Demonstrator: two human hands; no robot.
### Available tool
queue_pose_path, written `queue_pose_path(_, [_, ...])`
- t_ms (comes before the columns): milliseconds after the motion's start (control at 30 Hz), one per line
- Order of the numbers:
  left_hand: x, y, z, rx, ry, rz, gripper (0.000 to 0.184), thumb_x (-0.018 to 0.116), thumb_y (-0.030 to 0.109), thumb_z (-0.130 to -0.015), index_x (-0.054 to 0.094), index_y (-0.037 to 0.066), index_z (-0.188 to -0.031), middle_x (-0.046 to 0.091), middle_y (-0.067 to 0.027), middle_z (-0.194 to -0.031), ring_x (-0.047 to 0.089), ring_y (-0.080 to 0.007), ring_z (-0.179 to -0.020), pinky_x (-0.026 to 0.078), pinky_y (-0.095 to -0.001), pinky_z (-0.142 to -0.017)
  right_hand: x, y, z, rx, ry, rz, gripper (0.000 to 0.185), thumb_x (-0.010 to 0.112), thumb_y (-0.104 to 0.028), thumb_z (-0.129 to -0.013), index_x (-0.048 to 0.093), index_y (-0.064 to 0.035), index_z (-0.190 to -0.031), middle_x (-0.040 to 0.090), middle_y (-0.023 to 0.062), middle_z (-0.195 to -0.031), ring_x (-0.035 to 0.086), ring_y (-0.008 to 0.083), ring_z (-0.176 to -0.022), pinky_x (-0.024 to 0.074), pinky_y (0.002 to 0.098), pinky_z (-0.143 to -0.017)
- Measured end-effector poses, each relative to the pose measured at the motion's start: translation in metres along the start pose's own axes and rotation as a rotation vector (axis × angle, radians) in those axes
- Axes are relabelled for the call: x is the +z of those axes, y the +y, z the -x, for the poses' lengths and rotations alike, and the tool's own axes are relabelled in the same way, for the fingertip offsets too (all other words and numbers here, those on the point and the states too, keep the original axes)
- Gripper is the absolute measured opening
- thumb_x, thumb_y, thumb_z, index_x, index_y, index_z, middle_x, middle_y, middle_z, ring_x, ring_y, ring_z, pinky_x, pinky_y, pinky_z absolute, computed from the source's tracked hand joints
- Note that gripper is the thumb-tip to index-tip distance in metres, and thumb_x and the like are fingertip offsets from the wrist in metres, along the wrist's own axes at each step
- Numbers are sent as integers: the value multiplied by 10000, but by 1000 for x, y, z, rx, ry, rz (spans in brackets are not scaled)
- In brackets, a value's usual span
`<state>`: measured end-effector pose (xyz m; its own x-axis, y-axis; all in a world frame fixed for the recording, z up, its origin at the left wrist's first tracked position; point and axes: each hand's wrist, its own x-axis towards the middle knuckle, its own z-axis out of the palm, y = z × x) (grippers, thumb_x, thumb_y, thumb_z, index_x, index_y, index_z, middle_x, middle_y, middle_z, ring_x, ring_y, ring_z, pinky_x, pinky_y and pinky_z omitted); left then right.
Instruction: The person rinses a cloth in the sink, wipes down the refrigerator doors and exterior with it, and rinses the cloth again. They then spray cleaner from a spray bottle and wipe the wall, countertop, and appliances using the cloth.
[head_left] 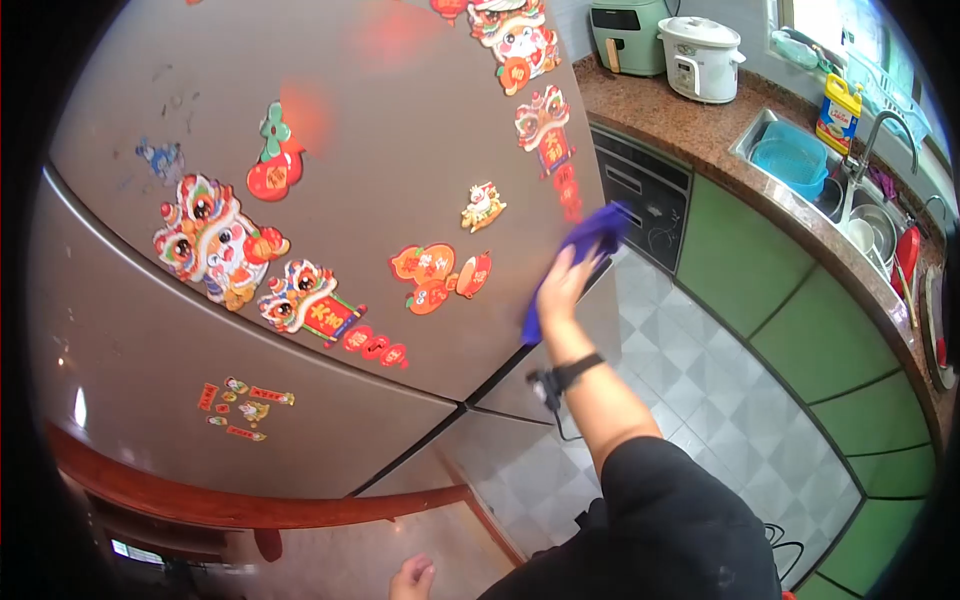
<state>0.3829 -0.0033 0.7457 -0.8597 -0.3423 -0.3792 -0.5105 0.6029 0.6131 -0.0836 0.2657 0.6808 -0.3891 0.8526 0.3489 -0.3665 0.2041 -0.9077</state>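
My right hand (562,290) presses a purple cloth (602,232) against the right edge of a brownish-grey fridge door (350,200). Part of the cloth hangs below my fingers, and a black strap with a small device circles that wrist. Low in the view, my left hand (411,578) is partly cut off by the frame. Its fingers are curled in, and nothing shows in them. Festive stickers dot the door, among them an orange gourd sticker (428,265) and a small white figure sticker (483,206) near the cloth.
A wooden rail (270,508) runs along the lower left. To the right curves a brown counter (690,125) over green cabinets (745,245), with a white cooker (700,62), a green air fryer (628,35) and a sink holding a blue basket (790,160). Below lies a tiled floor (730,370).
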Motion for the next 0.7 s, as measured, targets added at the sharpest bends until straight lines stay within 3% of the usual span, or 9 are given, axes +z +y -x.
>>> queue_pose_path(133, [-8, 10, -11, -26, -56, -180, 329, 546, 190, -886, 513, -4, -1149, 609, -144, -1073, 565, -218, -1008, 432, -314, -867, 16, -51, -88, 49, -261, -426, 429, 465, -181, -892, 398, 97, -1212, 253, 263, -1388, 221, 436, -1277, 132, 455, -1069])
queue_pose_path(200, [-6, 14, -13, -8, -110, -189, 323, 554, 178, -879, 514, 1, -1146, 606, -153, -1076, 567, -225, -1013, 433, -316, -868, 37, -86, -70, -211, -151, -306, 435, 493, -193, -868, 430, 58, -1218, 274, 230, -1393, 187, 436, -1298, 106, 466, -1072])
queue_pose_path(267, [1, 12, -18, 7, -126, -202, 313, 558, 169, -876, 518, 1, -1136, 608, -152, -1063, 569, -229, -1005, 433, -316, -869, 11, -119, -85, -525, -433, -107, 465, 496, -171, -836, 422, -71, -1284, 318, 144, -1396, 164, 416, -1317, 77, 506, -1067])
queue_pose_path(333, [0, 11, -25, 37, -135, -208, 302, 562, 160, -872, 521, 2, -1127, 611, -151, -1050, 571, -234, -998, 433, -316, -869, 15, -107, -107, -572, -381, -143, 451, 494, -154, -823, 446, -103, -1269, 355, 137, -1373, 165, 410, -1320, 73, 525, -1062])
queue_pose_path(367, [3, 14, -27, 30, -96, -123, 297, 567, 154, -867, 526, 3, -1119, 608, -155, -1045, 573, -242, -988, 436, -320, -866, 24, -109, -117, -406, -301, -202, 458, 510, -136, -796, 467, -93, -1250, 417, 132, -1319, 224, 407, -1296, 66, 529, -1066])
queue_pose_path(467, [2, -3, -32, 88, -89, -151, 287, 574, 140, -857, 534, 8, -1109, 601, -163, -1043, 577, -256, -969, 445, -330, -855, 31, -159, -110, -427, -436, -240, 473, 535, -126, -750, 484, -101, -1220, 458, 110, -1277, 305, 369, -1261, 83, 545, -1064])
queue_pose_path(533, [3, -12, -37, 159, -116, -263, 284, 578, 131, -852, 537, 13, -1107, 597, -167, -1045, 579, -261, -961, 451, -336, -848, -2, -243, -78, -813, -1293, 922, 391, 556, -131, -699, 567, -110, -1089, 522, 108, -1173, 383, 311, -1204, 119, 568, -1054])
queue_pose_path(600, [4, -16, -38, 120, -121, -266, 265, 589, 117, -839, 556, 16, -1082, 588, -174, -1056, 581, -271, -947, 460, -345, -833, -3, -197, -22, -957, -756, -255, 284, 564, -130, -642, 622, -125, -921, 571, 128, -1039, 466, 283, -1111, 156, 600, -1032])
queue_pose_path(700, [8, -13, -36, 91, -21, -128, 246, 593, 125, -836, 574, 15, -1055, 596, -171, -1034, 579, -279, -946, 464, -350, -828, 7, -176, -61, -935, -732, 162, 339, 539, -95, -636, 606, -56, -966, 579, 116, -1078, 445, 296, -1152, 174, 552, -1047])
